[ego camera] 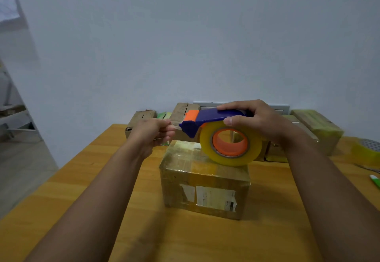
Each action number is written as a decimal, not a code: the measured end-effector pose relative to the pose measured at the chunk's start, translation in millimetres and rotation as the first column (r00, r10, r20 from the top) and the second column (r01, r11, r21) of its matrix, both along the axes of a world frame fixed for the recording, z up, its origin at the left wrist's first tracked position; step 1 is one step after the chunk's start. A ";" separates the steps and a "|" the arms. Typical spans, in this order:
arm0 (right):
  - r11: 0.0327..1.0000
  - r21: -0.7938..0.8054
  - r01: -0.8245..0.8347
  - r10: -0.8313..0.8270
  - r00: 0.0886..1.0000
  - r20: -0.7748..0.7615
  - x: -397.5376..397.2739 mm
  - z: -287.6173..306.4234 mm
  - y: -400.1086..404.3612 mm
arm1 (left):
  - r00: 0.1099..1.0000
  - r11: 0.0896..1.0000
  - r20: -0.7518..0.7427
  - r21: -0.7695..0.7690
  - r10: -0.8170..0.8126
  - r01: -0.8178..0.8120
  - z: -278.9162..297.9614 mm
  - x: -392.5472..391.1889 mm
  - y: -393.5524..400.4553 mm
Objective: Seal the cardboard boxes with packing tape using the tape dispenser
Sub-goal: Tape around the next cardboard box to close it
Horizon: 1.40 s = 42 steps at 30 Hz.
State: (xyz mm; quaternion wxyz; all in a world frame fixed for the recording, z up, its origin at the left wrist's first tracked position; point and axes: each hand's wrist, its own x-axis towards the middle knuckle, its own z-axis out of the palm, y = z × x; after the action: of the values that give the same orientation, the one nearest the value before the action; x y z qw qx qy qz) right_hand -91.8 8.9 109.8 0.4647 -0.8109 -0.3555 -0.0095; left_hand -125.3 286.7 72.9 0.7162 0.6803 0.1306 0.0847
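Observation:
A taped cardboard box (205,187) with a torn white label on its front stands in the middle of the wooden table (82,189). Above its top, my right hand (259,122) grips a blue and orange tape dispenser (207,121) that carries a yellowish tape roll (231,144). The roll hangs just over the box's far right corner. My left hand (153,133) is to the left of the dispenser's nose, fingers pinched on what looks like the clear tape end; the tape itself is hard to see.
Several more cardboard boxes (141,119) line the back of the table against the wall, some wrapped in tape (316,130). A spare tape roll (367,151) and a green and white pen-like thing (375,180) lie at the right edge. The table's left edge drops to the floor.

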 end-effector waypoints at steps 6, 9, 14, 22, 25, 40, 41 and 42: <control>0.999 -0.034 -0.004 0.006 0.999 0.049 1.7 23.8 -9.2 | 0.999 0.999 0.022 -0.021 0.038 -0.038 11.4 9.8 9.4; 0.996 -0.087 -0.001 0.006 0.998 0.059 2.4 23.9 -13.4 | 0.998 0.998 0.012 -0.017 0.054 -0.054 4.2 9.8 15.1; 0.983 -0.181 -0.019 0.029 0.998 0.049 2.5 21.4 -11.0 | 0.999 0.999 -0.042 0.044 -0.007 0.009 -11.0 3.0 19.2; 0.950 -0.309 -0.035 0.053 0.997 0.050 6.4 20.3 10.0 | 0.999 0.960 -0.052 0.281 -0.001 0.016 -37.1 -8.2 30.0; 0.943 -0.331 -0.035 0.053 0.998 0.046 9.5 20.4 15.9 | 0.998 0.970 -0.070 0.242 0.001 0.016 -44.7 -10.4 32.8; 0.948 -0.318 -0.023 0.042 0.998 0.052 16.1 13.5 18.8 | 0.952 0.963 -0.248 -0.242 -0.178 0.117 -90.1 -9.5 15.2; 0.949 -0.315 -0.019 0.038 0.998 0.053 15.5 12.8 18.2 | 0.956 0.977 -0.248 -0.183 -0.156 0.112 -90.6 -11.1 10.8; 0.949 -0.314 -0.015 0.034 0.998 0.055 14.6 12.2 17.6 | 0.963 0.988 -0.237 -0.114 -0.131 0.107 -90.9 -11.7 8.4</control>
State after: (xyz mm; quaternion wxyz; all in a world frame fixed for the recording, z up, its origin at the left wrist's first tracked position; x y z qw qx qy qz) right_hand -77.1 26.5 122.0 0.3193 -0.8692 -0.3764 0.0284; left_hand -137.0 295.1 -18.0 0.7316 0.6556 0.1804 -0.0493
